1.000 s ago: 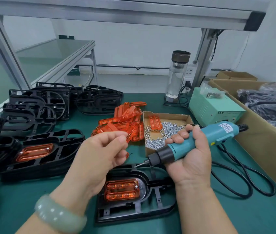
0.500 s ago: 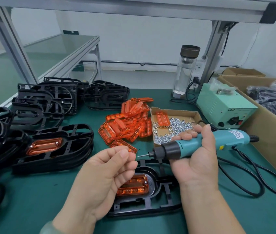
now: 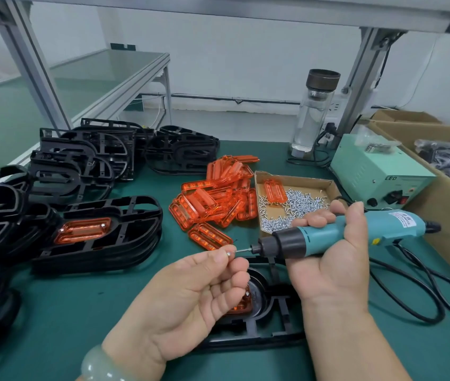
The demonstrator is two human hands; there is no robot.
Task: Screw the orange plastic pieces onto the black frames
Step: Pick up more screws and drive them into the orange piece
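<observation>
Left hand [image 3: 190, 292] pinches a small silver screw [image 3: 228, 253] between thumb and forefinger, its other fingers loosely curled. Right hand [image 3: 333, 262] is wrapped round a teal electric screwdriver [image 3: 322, 239], whose bit tip meets the screw. Directly beneath both hands a black frame [image 3: 256, 329] lies on the green table [image 3: 53, 312]. Its translucent, ribbed orange piece [image 3: 241, 306] is mostly hidden behind the left fingers.
</observation>
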